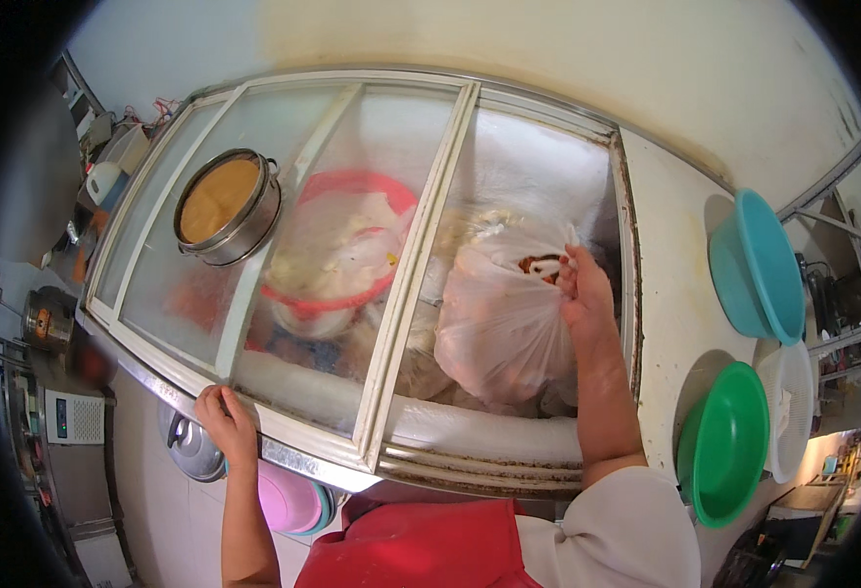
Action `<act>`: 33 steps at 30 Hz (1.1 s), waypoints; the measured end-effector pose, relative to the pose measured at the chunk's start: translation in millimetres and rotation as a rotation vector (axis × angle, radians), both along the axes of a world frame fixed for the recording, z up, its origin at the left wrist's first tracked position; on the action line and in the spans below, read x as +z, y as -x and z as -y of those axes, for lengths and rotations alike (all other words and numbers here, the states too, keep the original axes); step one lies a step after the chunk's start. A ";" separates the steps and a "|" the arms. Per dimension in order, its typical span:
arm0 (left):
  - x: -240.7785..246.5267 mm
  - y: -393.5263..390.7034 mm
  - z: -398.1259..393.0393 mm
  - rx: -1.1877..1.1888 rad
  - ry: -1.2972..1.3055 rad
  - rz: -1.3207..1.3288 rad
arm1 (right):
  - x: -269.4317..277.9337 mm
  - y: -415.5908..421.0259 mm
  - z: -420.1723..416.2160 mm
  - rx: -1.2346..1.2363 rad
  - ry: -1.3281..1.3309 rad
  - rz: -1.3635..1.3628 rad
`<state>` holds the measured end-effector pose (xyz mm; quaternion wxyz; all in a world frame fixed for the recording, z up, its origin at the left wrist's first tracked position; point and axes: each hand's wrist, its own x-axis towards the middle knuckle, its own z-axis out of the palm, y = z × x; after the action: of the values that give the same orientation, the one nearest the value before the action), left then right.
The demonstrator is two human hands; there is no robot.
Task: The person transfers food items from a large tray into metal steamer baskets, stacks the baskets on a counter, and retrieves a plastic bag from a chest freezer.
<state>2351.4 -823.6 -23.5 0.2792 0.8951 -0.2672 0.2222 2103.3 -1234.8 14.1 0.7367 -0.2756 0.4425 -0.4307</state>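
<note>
Before me stands a chest freezer with sliding glass lids [394,117], its right end uncovered. At that opening my right hand [585,285] grips the gathered top of a translucent plastic bag [508,331]. Pinkish contents show through the bag, and something dark red and white shows at its mouth. My left hand [226,415] rests on the front frame of the glass lid, fingers curled over the edge. Beneath the glass, blurred by frost, is a red-rimmed basin [342,294] with pale bagged contents. More bags [419,345] lie under the gripped one.
A round metal pan [228,209] with a tan filling sits on the glass at left. Along the right ledge lean a teal basin [757,268], a green basin [724,445] and a white basket [790,411]. Below the front edge are a pink basin [287,496] and a metal lid [192,448].
</note>
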 end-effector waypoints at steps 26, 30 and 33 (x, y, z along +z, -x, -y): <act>-2.5 52.0 -29.6 0.018 0.639 -0.306 | 268.0 65.4 -166.8 0.451 1.127 0.208; -20.0 161.8 -72.9 0.051 0.701 -0.183 | 250.6 60.8 -209.3 0.674 1.053 0.341; -33.3 227.4 -162.6 0.250 0.748 -0.177 | 239.0 37.6 -301.0 0.993 1.248 0.280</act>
<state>2124.0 -661.1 -56.8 0.5786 0.7729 -0.0320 0.2584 2065.7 -933.8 253.0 0.6012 -0.7436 -0.1496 -0.2514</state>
